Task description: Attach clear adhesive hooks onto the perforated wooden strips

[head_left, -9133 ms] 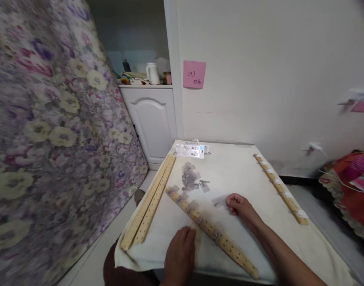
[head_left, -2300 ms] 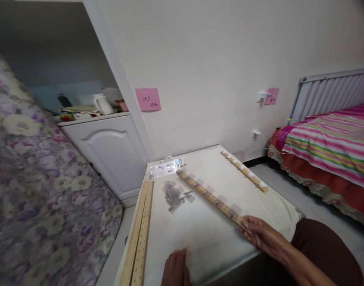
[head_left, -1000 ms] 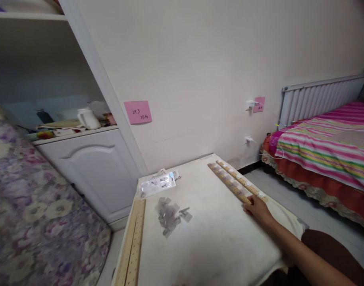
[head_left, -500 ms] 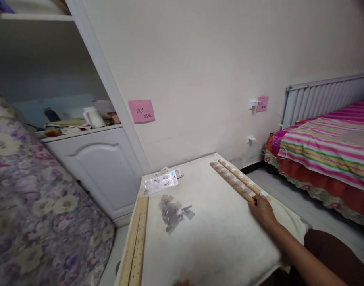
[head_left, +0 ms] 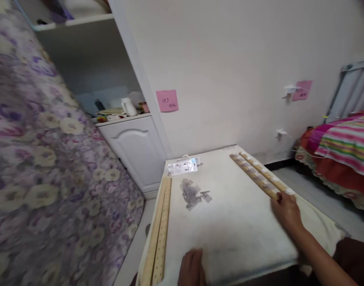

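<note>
My right hand (head_left: 287,211) pinches the near end of a perforated wooden strip (head_left: 251,174) on the right side of the table. Small clear pieces lie along that strip. Just outside it runs a second wooden strip (head_left: 260,170) with white round pieces on it. My left hand (head_left: 191,267) rests on the table's front part, slightly blurred; its fingers lie against the cloth with nothing visible in them. Ahead of it is a pile of small translucent pieces with metal parts (head_left: 191,194). Two more perforated wooden strips (head_left: 162,226) lie side by side along the left edge.
Clear plastic packaging (head_left: 182,167) lies at the table's back left. The table's pale cloth (head_left: 229,222) reaches back to the wall. A floral curtain (head_left: 65,178) and white cabinet (head_left: 134,151) stand left; a bed (head_left: 345,147) is on the right.
The view has turned left, so the scene sits further right. My left hand has come further into view at the table's front. My right hand stays at the strip's near end.
</note>
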The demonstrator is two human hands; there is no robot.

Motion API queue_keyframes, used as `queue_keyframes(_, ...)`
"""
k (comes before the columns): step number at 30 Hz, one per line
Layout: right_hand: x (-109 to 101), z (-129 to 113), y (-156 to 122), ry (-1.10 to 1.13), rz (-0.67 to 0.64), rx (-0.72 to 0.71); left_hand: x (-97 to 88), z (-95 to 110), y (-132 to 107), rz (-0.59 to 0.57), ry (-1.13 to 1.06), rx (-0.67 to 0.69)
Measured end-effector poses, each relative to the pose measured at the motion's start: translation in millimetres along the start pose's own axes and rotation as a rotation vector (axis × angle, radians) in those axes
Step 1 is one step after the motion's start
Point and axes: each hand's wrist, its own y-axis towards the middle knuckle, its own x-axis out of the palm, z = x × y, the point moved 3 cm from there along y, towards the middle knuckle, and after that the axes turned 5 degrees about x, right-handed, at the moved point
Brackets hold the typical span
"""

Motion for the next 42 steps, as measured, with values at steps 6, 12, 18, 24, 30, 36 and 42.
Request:
queue_keyframes(6, -14, 12, -24, 0.121, -0.004, -0.076, -64.9, -21, -12, 0.002, 0.377, -0.372)
queue_keyframes(12, -23, 10, -30, 0.149, -0.071, -0.067, -92.8, -20, -14, -0.155, 0.611, -0.582)
queue_keyframes(18, -25, 12, -28, 0.128, -0.134, -0.057, -104.5, -14, -18, -0.281, 0.563, -0.621)
queue_keyframes(24, -27, 12, -28, 0.135, -0.158, -0.041, -114.4, -27, -20, -0.362, 0.438, -0.555)
queue_keyframes(30, -31, 8, -30, 0.160, -0.174, -0.039, -109.4, -23, -16, -0.353, 0.475, -0.509)
queue_keyframes(36, -30, 10, -28, 0.179, -0.187, -0.024, -96.5, -8, -13, -0.337, 0.361, -0.546)
queue_keyframes(42, -29, 8, -28, 0.191, -0.200, 0.020, -76.2, -11, 4, -0.444, 0.386, -0.755)
